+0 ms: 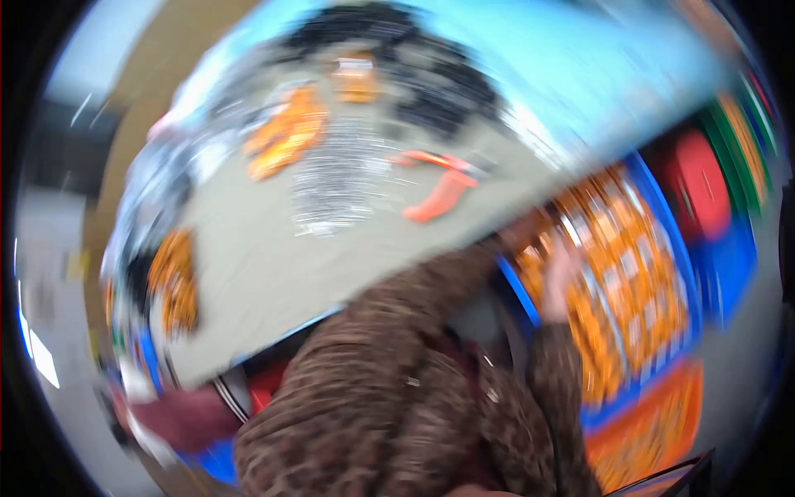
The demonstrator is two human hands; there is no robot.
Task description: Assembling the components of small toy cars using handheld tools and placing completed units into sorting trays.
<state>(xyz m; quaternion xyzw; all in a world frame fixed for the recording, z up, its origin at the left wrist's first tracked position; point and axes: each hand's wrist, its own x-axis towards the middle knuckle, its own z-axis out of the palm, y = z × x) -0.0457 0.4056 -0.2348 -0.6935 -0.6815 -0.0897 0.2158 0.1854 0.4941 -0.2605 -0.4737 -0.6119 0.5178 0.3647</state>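
Observation:
Both my hands reach over to the right, into a blue crate (691, 282) filled with rows of orange parts (613, 265) that have pale, shiny bits on them. My left hand (523, 234) is at the crate's near left corner, dark and blurred. Beside it, my right hand (563, 269) touches or hovers just over the orange parts. Motion smears the fingers of both, so whether they grip a part does not show. On the grey worktop (257, 273) lie red-orange handled pliers or cutters (443, 186), too blurred to name surely.
A pile of thin silvery pieces (339, 178) lies mid-table, with orange bundles (290, 132) and black parts (443, 83) around it. Another orange bundle (172, 282) is at the left. An orange crate (654, 422) stands below the blue one; a red item (702, 182) sits beyond.

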